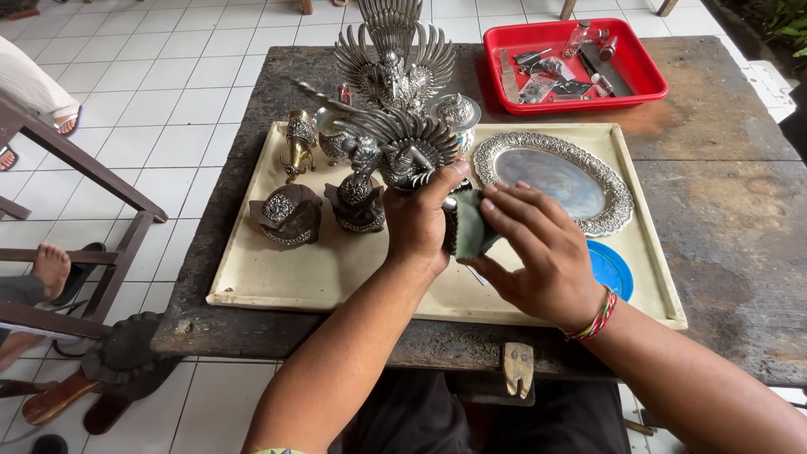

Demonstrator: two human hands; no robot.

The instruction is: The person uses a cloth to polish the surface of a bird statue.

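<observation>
I sit at one dark wooden table point(723, 227) bearing one cream tray point(277, 277). On the tray stand two winged bird statues point(391, 63); the nearer one point(395, 139) I am working on, wiping it with one green cloth point(472, 225). My left hand point(418, 220) is clamped around its base near the middle of the tray, and my right hand point(538, 244) presses the cloth against it, fingers closed on the fabric. I judge the wiping is under way, with the other pieces yet to do: one oval mirror frame point(551, 176), one gold elephant point(298, 143), two dark carved stands point(286, 214), one blue lid point(609, 269). One red tray point(651, 71) holds small tools.
</observation>
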